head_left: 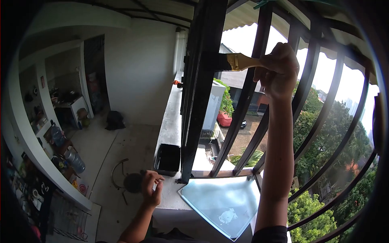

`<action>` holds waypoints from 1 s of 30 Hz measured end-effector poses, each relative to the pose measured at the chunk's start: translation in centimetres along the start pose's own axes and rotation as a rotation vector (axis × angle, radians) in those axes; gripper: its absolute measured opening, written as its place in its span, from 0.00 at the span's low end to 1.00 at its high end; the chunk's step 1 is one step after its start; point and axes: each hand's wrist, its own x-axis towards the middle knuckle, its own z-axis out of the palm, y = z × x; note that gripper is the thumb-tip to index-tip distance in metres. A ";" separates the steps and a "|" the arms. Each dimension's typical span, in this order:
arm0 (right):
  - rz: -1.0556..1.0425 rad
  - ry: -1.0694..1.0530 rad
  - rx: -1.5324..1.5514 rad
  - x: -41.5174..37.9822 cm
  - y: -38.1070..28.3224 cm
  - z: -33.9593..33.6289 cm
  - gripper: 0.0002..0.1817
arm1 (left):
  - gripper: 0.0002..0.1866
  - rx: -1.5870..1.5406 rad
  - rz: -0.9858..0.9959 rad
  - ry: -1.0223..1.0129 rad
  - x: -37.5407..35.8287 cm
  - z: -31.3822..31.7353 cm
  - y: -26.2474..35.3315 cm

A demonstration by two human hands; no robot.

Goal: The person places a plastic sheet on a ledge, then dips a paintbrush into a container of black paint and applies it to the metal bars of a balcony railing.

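My right hand (279, 71) is raised high and closed around the pale handle of a paintbrush (245, 62). The brush lies level, its dark bristles against the side of a thick black metal post (202, 81). Lower down, my left hand (152, 188) is held out with loosely bent fingers and the thumb apart, nothing visible in it. Just beyond its fingertips, a black paint tray (167, 158) rests on the white ledge (168, 125). Its dark inside does not show how much is in it.
Dark metal bars (243, 105) slant along the right side, with trees and buildings outside. A pale blue corner panel (223, 202) lies below the post. Down to the left, a round stool (133, 182) stands on the floor, and water bottles (75, 161) stand farther left.
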 end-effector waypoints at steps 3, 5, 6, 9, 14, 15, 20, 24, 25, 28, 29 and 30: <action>-0.083 0.177 -0.026 0.7 -0.8 -0.4 0.06 | 0.10 -0.041 -0.020 -0.017 0.2 -0.2 0.4; -0.101 0.234 0.009 1.4 -0.6 1.4 0.06 | 0.10 -0.044 -0.014 -0.034 0.0 -0.2 0.3; -0.108 0.291 0.048 1.5 -0.5 2.0 0.06 | 0.10 -0.045 -0.019 -0.052 -0.2 -0.4 0.3; -0.031 0.056 0.032 0.9 -1.1 0.4 0.07 | 0.09 -0.034 -0.032 -0.041 -0.9 -0.9 0.0; -0.203 0.294 -0.001 1.7 -1.1 2.5 0.08 | 0.09 -0.035 -0.084 -0.049 -1.1 -2.0 0.5; -0.169 0.331 0.008 1.5 -0.5 3.1 0.08 | 0.09 -0.025 -0.085 -0.054 -1.1 -2.1 0.5; -0.097 0.091 0.005 1.6 -1.0 2.4 0.06 | 0.09 -0.001 -0.097 -0.029 -1.7 -2.9 0.2; -0.129 0.313 0.077 1.7 -1.0 3.4 0.07 | 0.10 0.016 -0.152 0.006 -3.5 -2.8 -1.5; -0.128 0.265 0.030 1.4 -0.9 3.7 0.08 | 0.11 -0.006 -0.181 0.006 -4.2 -2.5 -2.5; -0.108 0.081 -0.046 1.1 -1.6 2.1 0.08 | 0.11 0.008 -0.209 -0.024 -6.0 -1.7 -4.3; -0.130 0.118 -0.066 1.2 -2.0 1.7 0.08 | 0.11 0.010 -0.227 -0.040 -6.5 -1.4 -4.7; -0.152 0.157 -0.087 1.3 -2.3 1.7 0.08 | 0.11 0.010 -0.229 -0.044 -6.6 -1.3 -4.8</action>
